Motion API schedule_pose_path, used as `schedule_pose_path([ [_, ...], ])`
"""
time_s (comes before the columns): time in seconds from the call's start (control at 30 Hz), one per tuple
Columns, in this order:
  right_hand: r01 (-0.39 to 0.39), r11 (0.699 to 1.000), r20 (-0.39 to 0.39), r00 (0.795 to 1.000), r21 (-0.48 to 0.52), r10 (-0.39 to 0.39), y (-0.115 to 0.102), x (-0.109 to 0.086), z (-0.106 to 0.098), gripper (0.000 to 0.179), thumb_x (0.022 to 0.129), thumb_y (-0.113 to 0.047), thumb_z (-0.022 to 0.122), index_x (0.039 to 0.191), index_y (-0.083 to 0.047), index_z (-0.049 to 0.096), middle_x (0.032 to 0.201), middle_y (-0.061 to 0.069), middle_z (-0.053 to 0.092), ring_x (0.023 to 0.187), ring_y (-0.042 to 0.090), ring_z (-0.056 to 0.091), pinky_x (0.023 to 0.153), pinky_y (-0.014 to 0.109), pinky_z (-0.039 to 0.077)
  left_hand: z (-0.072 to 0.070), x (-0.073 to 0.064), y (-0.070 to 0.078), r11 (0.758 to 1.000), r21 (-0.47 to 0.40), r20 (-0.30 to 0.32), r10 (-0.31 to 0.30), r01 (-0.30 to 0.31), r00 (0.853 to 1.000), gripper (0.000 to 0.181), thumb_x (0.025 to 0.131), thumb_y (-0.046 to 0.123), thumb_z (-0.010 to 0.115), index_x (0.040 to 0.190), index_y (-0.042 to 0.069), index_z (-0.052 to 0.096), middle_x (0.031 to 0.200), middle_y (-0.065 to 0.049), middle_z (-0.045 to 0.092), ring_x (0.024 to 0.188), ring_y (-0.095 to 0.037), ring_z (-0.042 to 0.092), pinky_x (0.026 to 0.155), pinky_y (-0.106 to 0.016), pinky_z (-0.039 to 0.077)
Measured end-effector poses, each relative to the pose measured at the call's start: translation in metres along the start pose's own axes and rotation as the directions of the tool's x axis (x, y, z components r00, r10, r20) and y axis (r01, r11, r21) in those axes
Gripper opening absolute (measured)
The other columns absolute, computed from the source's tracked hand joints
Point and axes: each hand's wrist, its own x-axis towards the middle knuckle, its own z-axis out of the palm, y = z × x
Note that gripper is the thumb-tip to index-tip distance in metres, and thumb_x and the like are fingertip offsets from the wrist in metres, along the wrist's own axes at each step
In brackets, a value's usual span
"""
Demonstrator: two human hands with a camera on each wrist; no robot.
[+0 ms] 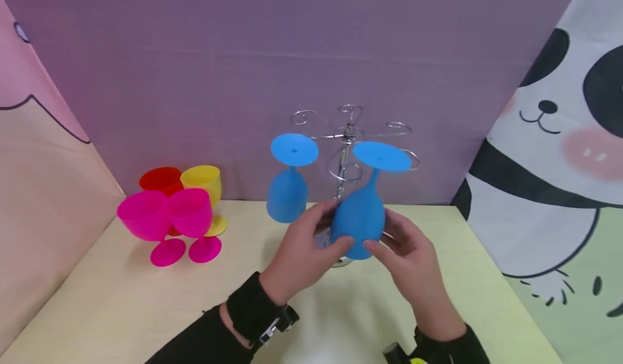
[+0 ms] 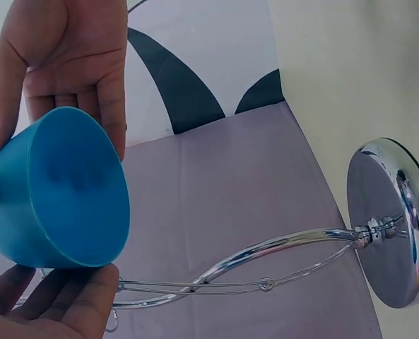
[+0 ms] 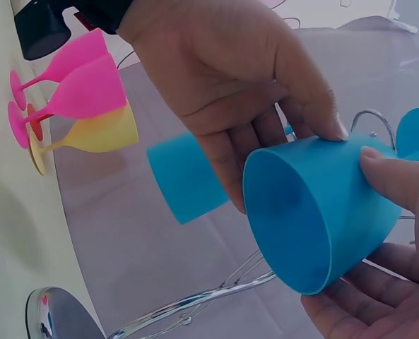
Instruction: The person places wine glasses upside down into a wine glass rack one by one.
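Both hands hold one blue wine goblet (image 1: 359, 220) upside down, its foot uppermost. My left hand (image 1: 311, 250) grips the bowl from the left, thumb across the near side. From the right, my right hand (image 1: 411, 261) holds the same bowl, with its thumb near the rim. The goblet's open mouth (image 2: 82, 183) faces down toward the table. Its foot overlaps a wire loop of a chrome goblet rack (image 1: 349, 132); whether it rests there I cannot tell. A second blue goblet (image 1: 288, 193) hangs upside down at the rack's left side.
Two pink goblets (image 1: 189, 212), a red goblet (image 1: 160, 179) and a yellow goblet (image 1: 201, 183) stand upright on the table's left part. The rack's round base (image 2: 386, 226) stands on the pale table (image 1: 121, 310). A purple backdrop (image 1: 219, 93) rises behind, with a panda-print panel (image 1: 545, 191) at right.
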Motion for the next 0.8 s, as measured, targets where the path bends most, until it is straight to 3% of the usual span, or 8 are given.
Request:
schedule_pose_path([
  [0.2, -0.053, 0.998, -0.008, 0.999, 0.038, 0.054, 0.002, 0.004, 0.005, 0.060, 0.088, -0.027, 0.073, 0.142, -0.014, 0.049, 0.141, 0.002, 0.052, 0.124, 0.022, 0.055, 0.092, 0.027, 0.051, 0.000, 0.003, -0.004, 1.000, -0.024, -0.034, -0.009, 0.008, 0.999, 0.069, 0.090, 0.045, 0.067, 0.147, 0.017, 0.040, 0.142, 0.004, 0.048, 0.127, -0.016, 0.050, 0.105, -0.043, 0.044],
  [0.4, -0.042, 0.998, 0.022, 0.999, 0.054, 0.041, 0.003, 0.006, 0.011, 0.058, 0.090, -0.026, 0.071, 0.142, -0.012, 0.049, 0.139, 0.005, 0.053, 0.122, 0.023, 0.056, 0.092, 0.028, 0.051, -0.002, -0.001, -0.009, 0.999, -0.029, -0.063, -0.027, 0.026, 0.998, 0.069, 0.089, 0.046, 0.068, 0.147, 0.018, 0.041, 0.142, 0.005, 0.048, 0.126, -0.017, 0.051, 0.104, -0.042, 0.045],
  [0.63, -0.041, 0.998, 0.021, 0.999, 0.055, 0.040, 0.003, 0.008, 0.016, 0.058, 0.088, -0.029, 0.073, 0.140, -0.016, 0.052, 0.137, 0.001, 0.055, 0.121, 0.020, 0.057, 0.092, 0.027, 0.051, -0.004, -0.002, -0.013, 0.999, -0.047, -0.103, 0.000, -0.005, 0.995, 0.065, 0.090, 0.040, 0.069, 0.144, 0.014, 0.044, 0.140, 0.002, 0.050, 0.125, -0.018, 0.052, 0.103, -0.041, 0.046],
  [0.8, -0.050, 0.998, 0.039, 0.998, 0.050, 0.048, 0.002, 0.010, 0.018, 0.059, 0.087, -0.032, 0.073, 0.140, -0.017, 0.051, 0.138, -0.001, 0.054, 0.122, 0.019, 0.056, 0.094, 0.028, 0.050, -0.006, -0.005, -0.012, 0.996, -0.087, -0.122, -0.040, 0.030, 0.992, 0.065, 0.089, 0.041, 0.070, 0.144, 0.019, 0.044, 0.141, 0.004, 0.049, 0.127, -0.020, 0.051, 0.103, -0.046, 0.045],
])
